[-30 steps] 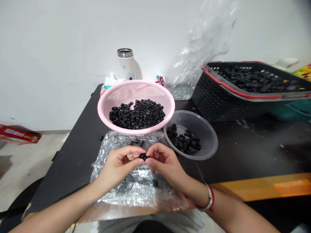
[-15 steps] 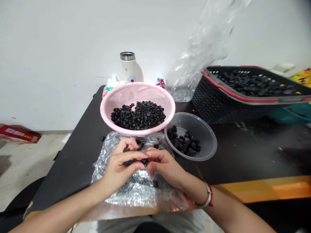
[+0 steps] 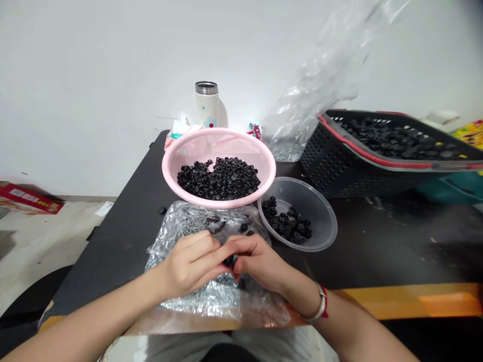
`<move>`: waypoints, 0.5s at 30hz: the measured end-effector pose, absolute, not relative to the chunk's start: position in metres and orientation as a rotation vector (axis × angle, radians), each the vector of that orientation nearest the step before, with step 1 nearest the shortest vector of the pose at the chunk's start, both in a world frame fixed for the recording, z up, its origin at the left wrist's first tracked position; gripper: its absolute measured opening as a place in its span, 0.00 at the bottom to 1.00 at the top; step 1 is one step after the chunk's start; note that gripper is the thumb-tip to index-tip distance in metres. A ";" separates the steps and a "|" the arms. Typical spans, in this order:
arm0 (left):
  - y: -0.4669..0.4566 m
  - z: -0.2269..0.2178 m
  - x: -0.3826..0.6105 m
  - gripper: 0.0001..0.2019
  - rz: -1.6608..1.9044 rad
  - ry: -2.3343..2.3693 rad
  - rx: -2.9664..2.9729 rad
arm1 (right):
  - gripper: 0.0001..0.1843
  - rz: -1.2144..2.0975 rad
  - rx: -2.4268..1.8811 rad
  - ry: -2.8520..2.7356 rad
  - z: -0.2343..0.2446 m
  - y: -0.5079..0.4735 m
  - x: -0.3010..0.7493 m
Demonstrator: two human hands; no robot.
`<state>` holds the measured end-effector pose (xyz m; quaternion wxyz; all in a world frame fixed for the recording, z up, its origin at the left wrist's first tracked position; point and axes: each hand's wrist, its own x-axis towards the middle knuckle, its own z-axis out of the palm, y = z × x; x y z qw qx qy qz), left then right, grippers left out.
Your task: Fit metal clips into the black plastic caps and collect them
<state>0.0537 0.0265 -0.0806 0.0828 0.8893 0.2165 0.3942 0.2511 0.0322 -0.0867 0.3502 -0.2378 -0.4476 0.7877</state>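
My left hand (image 3: 190, 264) and my right hand (image 3: 256, 261) meet over a crinkled clear plastic bag (image 3: 211, 296) at the table's near edge. Both are closed in a pinch around a small black part (image 3: 229, 260) between their fingertips. A few loose black parts (image 3: 245, 229) lie on the bag just beyond my fingers. Behind the bag stands a pink mesh basket (image 3: 173, 156) heaped with black parts (image 3: 221, 177). To its right sits a clear plastic bowl (image 3: 320, 211) with a smaller pile of black parts (image 3: 287, 223). My right wrist wears a bracelet.
A dark slotted crate (image 3: 332, 161) full of black parts stands at the back right, with a tall clear plastic bag (image 3: 320, 85) beside it. A white flask (image 3: 207, 103) stands by the wall. The table (image 3: 396, 236) is black with an orange front edge. A red box (image 3: 26, 203) lies on the floor, left.
Both hands have dropped lower and nearer to the bag, still pinched together round the black part. The camera has shifted slightly, so the table items appear a little more to the right.
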 end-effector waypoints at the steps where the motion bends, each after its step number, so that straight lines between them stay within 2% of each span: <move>1: 0.025 -0.080 0.054 0.20 1.176 0.640 2.670 | 0.16 2.042 -0.606 -1.162 -0.086 0.032 0.251; 8: 0.020 -0.075 0.056 0.21 1.179 0.701 2.804 | 0.20 2.116 -0.603 -1.142 -0.085 0.029 0.252; 15: 0.017 -0.066 0.064 0.11 1.227 0.725 2.845 | 0.19 2.087 -0.609 -1.168 -0.081 0.027 0.252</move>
